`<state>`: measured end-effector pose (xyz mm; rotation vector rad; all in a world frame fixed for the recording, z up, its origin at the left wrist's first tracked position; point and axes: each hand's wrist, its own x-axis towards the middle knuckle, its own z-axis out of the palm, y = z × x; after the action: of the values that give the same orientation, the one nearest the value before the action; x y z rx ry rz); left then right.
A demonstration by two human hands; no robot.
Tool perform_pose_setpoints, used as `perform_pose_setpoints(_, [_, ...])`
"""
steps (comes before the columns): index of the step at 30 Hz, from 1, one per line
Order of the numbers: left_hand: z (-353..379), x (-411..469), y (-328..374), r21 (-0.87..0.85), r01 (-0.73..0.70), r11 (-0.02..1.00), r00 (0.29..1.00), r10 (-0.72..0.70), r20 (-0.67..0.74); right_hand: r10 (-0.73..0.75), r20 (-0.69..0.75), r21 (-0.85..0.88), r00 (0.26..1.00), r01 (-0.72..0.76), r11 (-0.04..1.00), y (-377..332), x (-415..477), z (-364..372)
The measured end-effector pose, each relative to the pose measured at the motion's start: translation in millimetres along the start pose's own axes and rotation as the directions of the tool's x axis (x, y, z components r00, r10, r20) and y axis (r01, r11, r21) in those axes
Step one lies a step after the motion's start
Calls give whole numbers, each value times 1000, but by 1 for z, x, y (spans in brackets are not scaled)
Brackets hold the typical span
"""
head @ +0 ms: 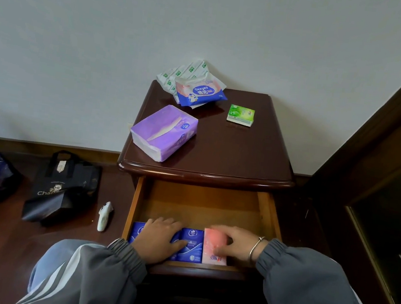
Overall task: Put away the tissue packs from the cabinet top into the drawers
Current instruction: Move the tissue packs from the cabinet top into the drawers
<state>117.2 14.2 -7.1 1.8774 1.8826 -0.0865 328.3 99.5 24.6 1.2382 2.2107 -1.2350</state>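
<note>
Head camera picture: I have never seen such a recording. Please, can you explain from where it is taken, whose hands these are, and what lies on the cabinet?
There is no machine here. A person wears a camera on the head, and it looks down at their own hands. The left hand rests flat on blue tissue packs in the open drawer. The right hand holds a pink pack beside them. On the cabinet top lie a purple tissue pack, a small green pack and a wipes pack on top of white-green packets.

Soft dim light, warped edges
</note>
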Motion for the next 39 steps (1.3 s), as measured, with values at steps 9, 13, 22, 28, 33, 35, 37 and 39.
perform_pose_setpoints(9, [-2,0,0,6,-2,1000,1000,2,24,2,-45,18,999,-1,1000,-1,-9,5])
perform_pose_setpoints(13, [1,-1,0,22,-1,1000,999,0,46,-10,-30,-10,999,10,1000,-1,-10,7])
perform_pose_setpoints(22, [0,-3,3,13,2,1000,999,-2,49,-15,14,-45,1000,15,999,-3,-8,3])
perform_pose_setpoints(28, [-5,-9,8,-20,8,1000,1000,-9,-30,21,36,-11,999,-21,1000,-2,-11,1])
perform_pose_setpoints(33, [-23,-21,8,-90,-118,989,946,84,-314,-54,-152,-4,987,54,999,-6,-22,-9])
perform_pose_setpoints(35, [-38,-27,8,-113,-195,974,889,127,-441,-125,-202,-8,971,126,992,-11,-29,-20])
perform_pose_setpoints(37, [-59,-30,7,-104,-250,963,806,147,-573,-193,-260,-22,946,194,981,-17,-34,-34])
perform_pose_setpoints(39, [-84,-28,2,-90,-266,960,733,141,-666,-244,-361,-59,900,239,969,-22,-35,-51])
